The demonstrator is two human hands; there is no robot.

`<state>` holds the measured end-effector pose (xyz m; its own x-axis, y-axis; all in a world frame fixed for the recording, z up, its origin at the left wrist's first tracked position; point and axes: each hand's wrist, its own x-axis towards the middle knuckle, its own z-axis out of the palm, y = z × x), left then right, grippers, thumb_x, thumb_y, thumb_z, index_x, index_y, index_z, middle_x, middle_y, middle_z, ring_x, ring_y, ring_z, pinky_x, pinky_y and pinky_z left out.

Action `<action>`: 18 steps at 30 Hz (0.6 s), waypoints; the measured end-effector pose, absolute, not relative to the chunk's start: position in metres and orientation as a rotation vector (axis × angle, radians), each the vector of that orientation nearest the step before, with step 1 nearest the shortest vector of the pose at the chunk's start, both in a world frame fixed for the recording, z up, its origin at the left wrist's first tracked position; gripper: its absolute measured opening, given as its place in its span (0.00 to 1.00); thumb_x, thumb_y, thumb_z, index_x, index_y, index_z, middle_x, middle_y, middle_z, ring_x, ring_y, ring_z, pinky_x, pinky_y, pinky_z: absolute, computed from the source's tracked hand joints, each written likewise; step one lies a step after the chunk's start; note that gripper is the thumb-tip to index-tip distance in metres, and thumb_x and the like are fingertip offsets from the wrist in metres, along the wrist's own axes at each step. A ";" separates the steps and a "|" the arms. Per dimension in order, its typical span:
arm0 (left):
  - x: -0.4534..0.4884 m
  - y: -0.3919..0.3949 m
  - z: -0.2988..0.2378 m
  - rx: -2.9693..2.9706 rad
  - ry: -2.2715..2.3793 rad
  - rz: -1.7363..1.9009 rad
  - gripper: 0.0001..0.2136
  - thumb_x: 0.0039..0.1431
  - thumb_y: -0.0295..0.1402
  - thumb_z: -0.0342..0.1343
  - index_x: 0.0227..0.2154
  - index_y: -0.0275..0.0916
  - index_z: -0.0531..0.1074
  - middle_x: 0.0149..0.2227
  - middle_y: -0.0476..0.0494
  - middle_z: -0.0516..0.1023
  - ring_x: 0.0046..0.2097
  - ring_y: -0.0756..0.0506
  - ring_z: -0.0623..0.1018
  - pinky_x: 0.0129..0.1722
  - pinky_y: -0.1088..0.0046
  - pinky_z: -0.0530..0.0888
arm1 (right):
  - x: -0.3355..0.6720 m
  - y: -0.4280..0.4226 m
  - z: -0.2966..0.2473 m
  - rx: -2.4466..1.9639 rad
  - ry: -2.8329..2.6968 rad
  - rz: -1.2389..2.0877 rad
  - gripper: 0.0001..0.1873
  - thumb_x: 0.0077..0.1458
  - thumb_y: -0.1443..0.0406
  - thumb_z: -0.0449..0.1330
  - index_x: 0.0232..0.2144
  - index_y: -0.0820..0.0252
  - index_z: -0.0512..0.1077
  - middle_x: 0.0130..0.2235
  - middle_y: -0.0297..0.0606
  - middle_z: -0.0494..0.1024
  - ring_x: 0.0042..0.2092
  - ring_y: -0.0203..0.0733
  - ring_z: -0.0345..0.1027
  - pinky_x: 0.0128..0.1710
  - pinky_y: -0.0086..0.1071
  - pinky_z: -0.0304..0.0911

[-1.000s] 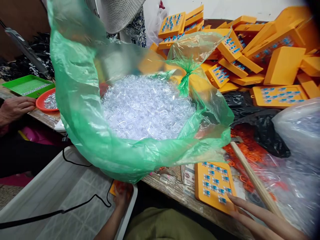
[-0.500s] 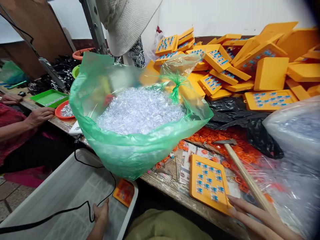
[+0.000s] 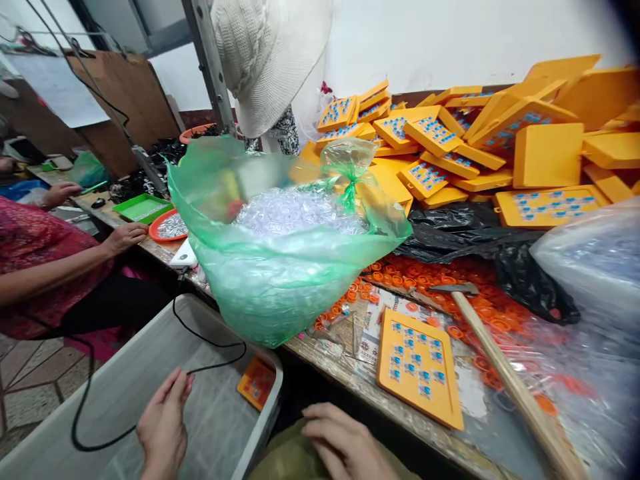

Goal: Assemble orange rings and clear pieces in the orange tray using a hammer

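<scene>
My left hand (image 3: 163,423) is closed over the white bin, with a black cable (image 3: 217,365) pinched between thumb and fingers. The cable loops down on both sides of it. Above my lap hovers my right hand (image 3: 345,440), its fingers loosely bent and apart, holding nothing. Near it, on the table edge, lies a flat yellow-orange tray (image 3: 419,407) with several small blue-and-clear pieces set in it. A hammer (image 3: 500,353) rests to the right of that tray. In the middle stands a green plastic bag (image 3: 280,287) full of clear small plastic pieces (image 3: 295,212).
The white bin (image 3: 175,310) holds an orange case (image 3: 257,383). Many yellow cases (image 3: 435,133) are piled at the back right. Orange rings (image 3: 450,287) and a black bag (image 3: 455,230) lie before them. At left, a co-worker's hand (image 3: 125,239) touches an orange dish (image 3: 167,227).
My right hand has left the yellow tray and moved left over my lap. My left hand has risen with the cable, which now loops lower. The view has turned left.
</scene>
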<state>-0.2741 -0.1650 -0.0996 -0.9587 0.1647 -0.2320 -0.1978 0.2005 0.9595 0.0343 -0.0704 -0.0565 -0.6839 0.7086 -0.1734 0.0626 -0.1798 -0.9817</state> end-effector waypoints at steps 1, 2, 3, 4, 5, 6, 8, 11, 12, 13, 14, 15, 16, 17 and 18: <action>-0.271 -0.169 -0.080 -0.042 2.154 1.890 0.07 0.52 0.28 0.60 0.35 0.36 0.74 0.31 0.49 0.80 0.31 0.53 0.80 0.42 0.79 0.77 | 0.017 -0.073 -0.062 -0.918 -1.546 2.028 0.10 0.42 0.62 0.70 0.31 0.56 0.80 0.41 0.42 0.80 0.45 0.45 0.74 0.49 0.34 0.66; -0.267 -0.173 -0.061 -0.041 2.096 1.961 0.08 0.50 0.28 0.62 0.35 0.37 0.75 0.31 0.50 0.80 0.31 0.54 0.80 0.40 0.83 0.77 | 0.001 -0.075 -0.068 -0.943 -1.454 2.127 0.14 0.40 0.58 0.71 0.30 0.58 0.79 0.37 0.41 0.79 0.40 0.44 0.75 0.45 0.35 0.68; -0.260 -0.178 -0.045 -0.049 2.005 2.065 0.09 0.48 0.28 0.63 0.35 0.36 0.76 0.30 0.49 0.81 0.31 0.54 0.80 0.38 0.85 0.77 | -0.013 -0.077 -0.073 -0.965 -1.355 2.232 0.19 0.40 0.54 0.71 0.32 0.59 0.77 0.34 0.40 0.78 0.35 0.43 0.75 0.39 0.35 0.70; -0.252 -0.183 -0.033 -0.015 1.956 2.120 0.10 0.46 0.29 0.64 0.34 0.37 0.77 0.30 0.49 0.82 0.31 0.53 0.80 0.36 0.86 0.77 | -0.025 -0.077 -0.078 -0.984 -1.236 2.347 0.24 0.41 0.50 0.69 0.35 0.60 0.75 0.33 0.39 0.78 0.31 0.41 0.75 0.34 0.36 0.71; -0.241 -0.188 -0.024 0.044 1.967 2.137 0.11 0.45 0.31 0.66 0.33 0.37 0.78 0.30 0.48 0.83 0.31 0.52 0.81 0.36 0.86 0.77 | -0.035 -0.077 -0.082 -0.995 -1.105 2.459 0.28 0.44 0.46 0.66 0.38 0.62 0.73 0.33 0.40 0.77 0.29 0.40 0.74 0.31 0.36 0.71; -0.230 -0.193 -0.021 0.134 2.007 2.097 0.12 0.43 0.33 0.67 0.33 0.37 0.79 0.30 0.48 0.83 0.32 0.50 0.81 0.36 0.84 0.78 | -0.043 -0.076 -0.086 -0.997 -0.971 2.551 0.30 0.48 0.43 0.61 0.39 0.63 0.72 0.34 0.42 0.78 0.29 0.41 0.75 0.31 0.38 0.71; -0.205 -0.201 -0.029 0.419 2.127 1.900 0.13 0.42 0.37 0.68 0.32 0.38 0.80 0.31 0.46 0.84 0.34 0.46 0.82 0.37 0.79 0.80 | -0.054 -0.070 -0.092 -0.991 -0.719 2.635 0.31 0.55 0.42 0.53 0.40 0.65 0.70 0.37 0.46 0.78 0.34 0.43 0.76 0.36 0.41 0.72; -0.173 -0.206 -0.061 0.910 2.217 1.780 0.09 0.48 0.41 0.64 0.29 0.42 0.82 0.32 0.45 0.84 0.36 0.44 0.83 0.42 0.74 0.79 | -0.058 -0.054 -0.104 -1.021 -0.448 2.523 0.21 0.63 0.51 0.53 0.43 0.65 0.70 0.43 0.43 0.76 0.41 0.41 0.74 0.42 0.40 0.70; -0.166 -0.205 -0.073 1.033 2.246 1.758 0.09 0.50 0.41 0.63 0.29 0.44 0.82 0.32 0.46 0.84 0.36 0.45 0.83 0.42 0.75 0.79 | -0.057 -0.048 -0.109 -1.044 -0.390 2.453 0.18 0.63 0.55 0.54 0.45 0.64 0.69 0.45 0.41 0.75 0.42 0.41 0.73 0.42 0.40 0.70; -0.162 -0.201 -0.084 1.138 2.279 1.717 0.08 0.51 0.41 0.62 0.30 0.44 0.82 0.33 0.46 0.84 0.35 0.46 0.83 0.42 0.76 0.79 | -0.055 -0.042 -0.114 -1.068 -0.348 2.380 0.16 0.63 0.58 0.56 0.46 0.63 0.69 0.46 0.41 0.75 0.43 0.41 0.72 0.42 0.40 0.70; -0.161 -0.195 -0.093 1.221 2.316 1.648 0.09 0.52 0.41 0.60 0.31 0.44 0.82 0.33 0.45 0.84 0.35 0.46 0.83 0.41 0.76 0.79 | -0.053 -0.036 -0.120 -1.091 -0.319 2.307 0.15 0.62 0.59 0.57 0.48 0.62 0.69 0.47 0.40 0.74 0.43 0.41 0.72 0.41 0.40 0.70; -0.163 -0.187 -0.101 1.282 2.355 1.568 0.11 0.53 0.41 0.59 0.32 0.43 0.82 0.33 0.44 0.84 0.35 0.45 0.83 0.40 0.75 0.80 | -0.051 -0.031 -0.126 -1.113 -0.303 2.236 0.16 0.62 0.60 0.58 0.49 0.62 0.68 0.48 0.41 0.73 0.43 0.42 0.71 0.41 0.40 0.70; -0.167 -0.176 -0.107 1.325 2.386 1.496 0.13 0.54 0.43 0.57 0.32 0.41 0.82 0.34 0.42 0.84 0.35 0.44 0.83 0.40 0.73 0.80 | -0.048 -0.027 -0.131 -1.135 -0.299 2.169 0.16 0.62 0.60 0.58 0.50 0.61 0.68 0.48 0.41 0.73 0.44 0.42 0.71 0.41 0.40 0.70; -0.173 -0.162 -0.111 1.353 2.408 1.435 0.16 0.54 0.45 0.54 0.31 0.40 0.82 0.34 0.40 0.84 0.36 0.42 0.83 0.41 0.70 0.80 | -0.044 -0.026 -0.135 -1.155 -0.309 2.113 0.17 0.62 0.60 0.58 0.50 0.61 0.68 0.49 0.41 0.73 0.44 0.42 0.71 0.41 0.40 0.70; -0.180 -0.147 -0.114 1.362 2.415 1.393 0.18 0.54 0.46 0.51 0.30 0.39 0.81 0.34 0.38 0.84 0.37 0.41 0.83 0.41 0.67 0.80 | -0.041 -0.026 -0.138 -1.172 -0.334 2.069 0.17 0.62 0.60 0.58 0.50 0.61 0.68 0.49 0.41 0.73 0.44 0.42 0.71 0.41 0.40 0.70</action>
<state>-0.1802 -0.1469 -0.1145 -0.6143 0.7001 0.3638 0.6655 0.2121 0.7156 -0.0408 -0.0264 -0.1377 -0.3241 0.6989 -0.6376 -0.4631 -0.7049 -0.5373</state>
